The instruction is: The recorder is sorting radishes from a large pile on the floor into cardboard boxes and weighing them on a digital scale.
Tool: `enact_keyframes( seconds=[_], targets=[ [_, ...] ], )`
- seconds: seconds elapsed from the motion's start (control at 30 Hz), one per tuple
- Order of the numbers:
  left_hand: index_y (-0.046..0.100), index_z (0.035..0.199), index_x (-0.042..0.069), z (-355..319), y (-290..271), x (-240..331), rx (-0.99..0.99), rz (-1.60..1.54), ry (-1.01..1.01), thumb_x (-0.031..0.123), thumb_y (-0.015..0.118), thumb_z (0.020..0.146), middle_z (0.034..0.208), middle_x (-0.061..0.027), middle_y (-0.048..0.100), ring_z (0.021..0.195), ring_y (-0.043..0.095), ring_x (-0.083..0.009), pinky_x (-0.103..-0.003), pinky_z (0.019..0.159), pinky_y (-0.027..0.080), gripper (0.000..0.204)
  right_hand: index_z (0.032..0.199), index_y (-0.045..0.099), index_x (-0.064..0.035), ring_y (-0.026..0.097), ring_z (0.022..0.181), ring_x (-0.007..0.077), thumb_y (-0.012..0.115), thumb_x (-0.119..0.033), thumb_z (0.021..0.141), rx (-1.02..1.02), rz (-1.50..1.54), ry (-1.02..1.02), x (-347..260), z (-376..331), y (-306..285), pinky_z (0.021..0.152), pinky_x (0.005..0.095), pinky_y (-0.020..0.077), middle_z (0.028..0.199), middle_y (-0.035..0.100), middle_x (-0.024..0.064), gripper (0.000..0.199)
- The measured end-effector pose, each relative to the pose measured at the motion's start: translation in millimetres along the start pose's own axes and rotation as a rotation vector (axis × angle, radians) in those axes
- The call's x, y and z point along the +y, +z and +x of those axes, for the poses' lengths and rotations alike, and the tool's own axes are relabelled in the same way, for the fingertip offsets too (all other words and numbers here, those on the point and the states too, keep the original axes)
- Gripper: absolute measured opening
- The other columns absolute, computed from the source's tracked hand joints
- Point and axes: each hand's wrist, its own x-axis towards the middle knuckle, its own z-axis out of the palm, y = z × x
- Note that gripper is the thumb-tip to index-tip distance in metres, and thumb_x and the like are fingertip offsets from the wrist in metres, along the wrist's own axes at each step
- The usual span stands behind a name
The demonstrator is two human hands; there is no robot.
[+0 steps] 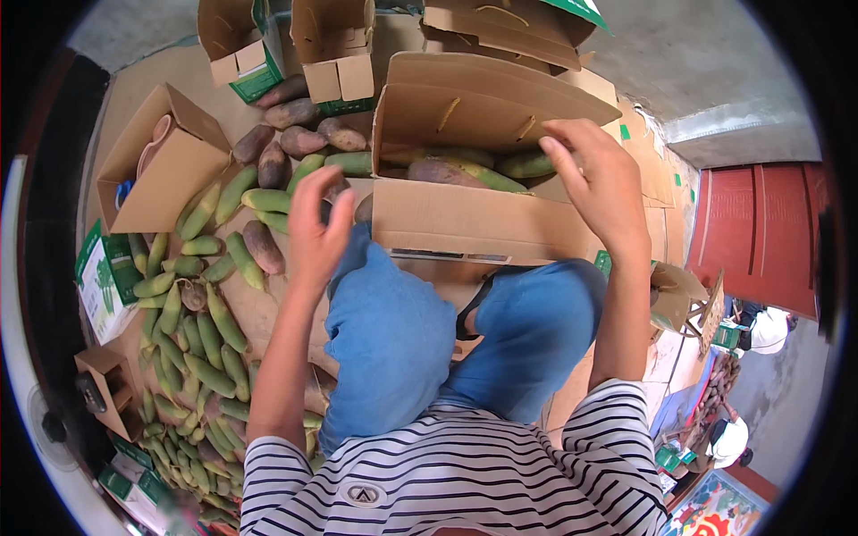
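Note:
An open cardboard box with rope handles stands in front of my knees. Inside lie several long radishes, green and purplish. My right hand is above the box's right end, thumb apart from the bent fingers, with nothing seen in it. To the left of the box, my left hand is raised with its fingers apart and holds nothing. Beyond that hand, purple-brown radishes lie on the floor. A large spread of green radishes covers the floor at the left.
More cardboard boxes stand open at the far side. A carton at the left holds a few items. Green-and-white cartons line the left edge. Two people are among radishes and boxes at the far right, near a red door.

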Motion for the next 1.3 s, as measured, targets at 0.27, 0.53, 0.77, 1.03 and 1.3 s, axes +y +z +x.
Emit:
enact_keyframes(
  seconds=[0.27, 0.53, 0.77, 1.03, 1.3],
  targets=[
    [0.055, 0.117, 0.002, -196.9, -67.3, -137.1, -0.325, 0.565, -0.565, 0.022, 0.068, 0.081, 0.112, -0.0194, 0.058, 0.103, 0.059, -0.0356, -0.043, 0.087, 0.048, 0.043, 0.108, 0.064, -0.0036, 0.061, 0.099, 0.0303, 0.064, -0.034, 0.086, -0.208, 0.180, 0.049, -4.0, -17.7, 60.4, 0.085, 0.0377, 0.0474, 0.107, 0.064, 0.0128, 0.037],
    [0.056, 0.113, -0.001, -360.0, -111.7, -168.4, -0.472, 0.811, -1.233, 0.033, 0.072, 0.077, 0.116, -0.0248, 0.057, 0.107, 0.057, -0.0388, -0.044, 0.088, 0.048, 0.052, 0.134, 0.047, -0.0068, 0.056, 0.108, 0.0335, 0.068, -0.034, 0.081, -0.507, -0.115, -0.083, -10.9, -27.5, 94.1, 0.091, 0.0420, 0.0446, 0.115, 0.061, 0.0159, 0.064],
    [0.049, 0.114, -0.016, -434.4, -86.8, -205.3, -0.028, 0.310, -1.611, 0.049, 0.082, 0.061, 0.110, -0.0314, 0.060, 0.106, 0.061, -0.0397, -0.041, 0.089, 0.050, 0.090, 0.134, 0.048, -0.0067, 0.057, 0.109, 0.0354, 0.067, -0.034, 0.082, -0.528, -0.129, -0.099, -11.4, -26.6, 101.5, 0.092, 0.0428, 0.0443, 0.118, 0.061, 0.0199, 0.061],
    [0.045, 0.117, -0.013, -331.5, -67.5, -186.8, 0.221, 0.221, -1.168, 0.040, 0.083, 0.066, 0.111, -0.0265, 0.059, 0.103, 0.060, -0.0307, -0.038, 0.089, 0.048, 0.082, 0.131, 0.049, -0.0030, 0.056, 0.110, 0.0370, 0.068, -0.030, 0.080, -0.529, -0.123, -0.091, -10.8, -25.2, 95.5, 0.093, 0.0430, 0.0442, 0.116, 0.061, 0.0229, 0.061],
    [0.043, 0.125, -0.004, -45.3, -50.2, -15.5, 0.480, -0.204, -0.317, 0.022, 0.081, 0.073, 0.120, -0.0159, 0.054, 0.104, 0.056, -0.0225, -0.036, 0.089, 0.048, 0.070, 0.124, 0.050, 0.0033, 0.058, 0.104, 0.0347, 0.067, -0.032, 0.082, -0.508, -0.119, -0.110, -6.7, -34.0, 102.9, 0.091, 0.0433, 0.0452, 0.108, 0.063, 0.0207, 0.058]
  ],
)
